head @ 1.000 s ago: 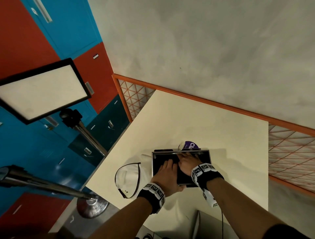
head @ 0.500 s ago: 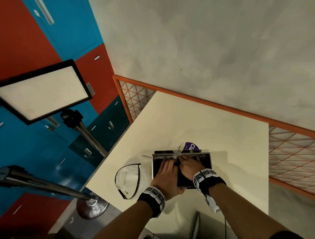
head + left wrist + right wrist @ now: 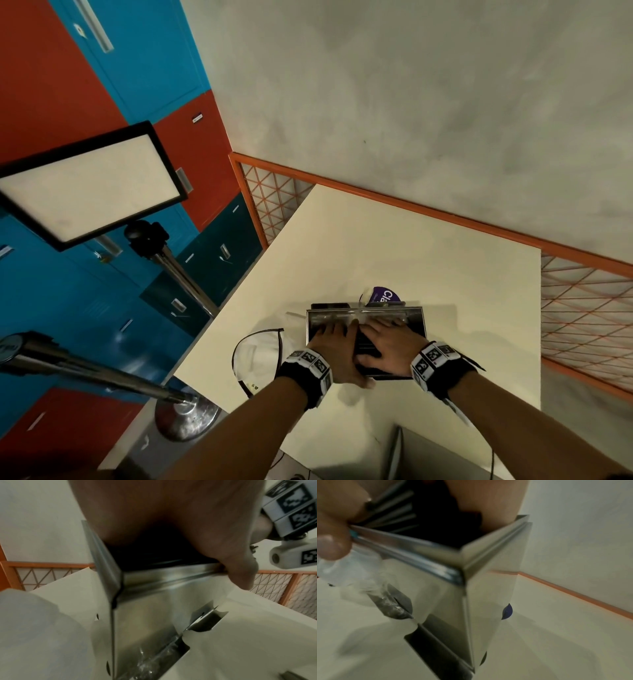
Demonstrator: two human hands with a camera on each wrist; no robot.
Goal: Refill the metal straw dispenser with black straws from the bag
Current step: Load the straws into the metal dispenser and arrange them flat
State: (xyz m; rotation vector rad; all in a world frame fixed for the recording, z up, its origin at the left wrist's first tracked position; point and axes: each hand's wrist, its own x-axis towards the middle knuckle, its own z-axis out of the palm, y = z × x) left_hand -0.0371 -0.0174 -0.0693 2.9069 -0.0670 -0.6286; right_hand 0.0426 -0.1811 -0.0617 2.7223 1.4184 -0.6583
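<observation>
Head view shows the metal straw dispenser (image 3: 416, 317) on the cream surface (image 3: 394, 246), black straws (image 3: 365, 344) inside. Left hand (image 3: 334, 349) and right hand (image 3: 385, 346) lie side by side, fingers flat on the straws. Best press evenly so they settle level below the rim.

Straw dispenser (image 3: 416, 317): polished sheet metal, mirror-glossy, smooth folded rims. Straws (image 3: 366, 344): black plastic, slight sheen. Bag (image 3: 359, 577): clear, crinkled plastic film. Worktop (image 3: 394, 246): cream, smooth, matt. Wall (image 3: 411, 102): grey, mottled, matt. Stanchion post (image 3: 85, 373): brushed shiny metal.
</observation>
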